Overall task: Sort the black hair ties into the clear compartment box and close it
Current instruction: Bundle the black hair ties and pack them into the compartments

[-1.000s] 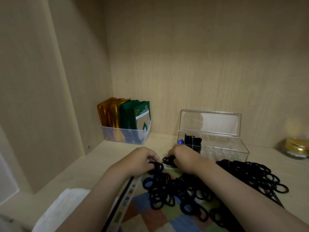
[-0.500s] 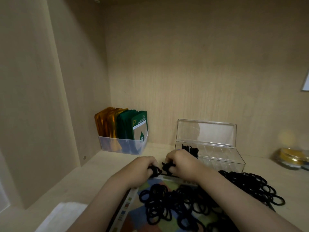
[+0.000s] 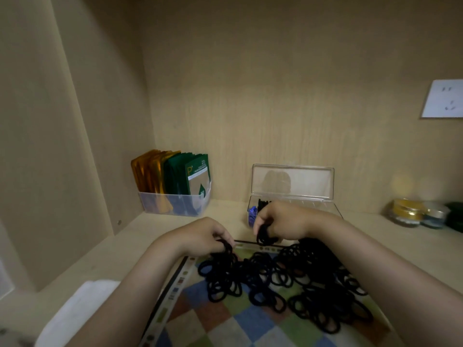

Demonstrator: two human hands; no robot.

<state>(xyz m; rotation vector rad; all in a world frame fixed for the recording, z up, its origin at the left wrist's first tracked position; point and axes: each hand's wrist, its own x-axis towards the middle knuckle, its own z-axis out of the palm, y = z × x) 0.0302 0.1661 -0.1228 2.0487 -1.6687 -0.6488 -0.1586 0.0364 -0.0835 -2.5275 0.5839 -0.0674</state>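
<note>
A big pile of black hair ties (image 3: 283, 281) lies on a checkered mat (image 3: 225, 324) in front of me. My left hand (image 3: 200, 236) rests at the pile's left edge, its fingers curled on a few ties. My right hand (image 3: 283, 221) is raised just before the clear compartment box (image 3: 325, 209) and pinches a small bunch of ties (image 3: 264, 236) that hangs from its fingers. The box stands against the back wall with its lid (image 3: 293, 182) upright. Some black ties (image 3: 263, 204) and a blue item (image 3: 252, 214) sit in its left compartments.
A clear bin of orange and green packets (image 3: 175, 186) stands at the back left. Small gold-lidded jars (image 3: 411, 212) sit at the right. A white cloth (image 3: 77, 306) lies near the left front. A wall socket (image 3: 443, 98) is on the back panel. Cabinet walls close in left and behind.
My hands, together at the mat's far edge earlier, have drawn apart: the right one lifted with a bunch of ties toward the box, the left stayed on the pile.
</note>
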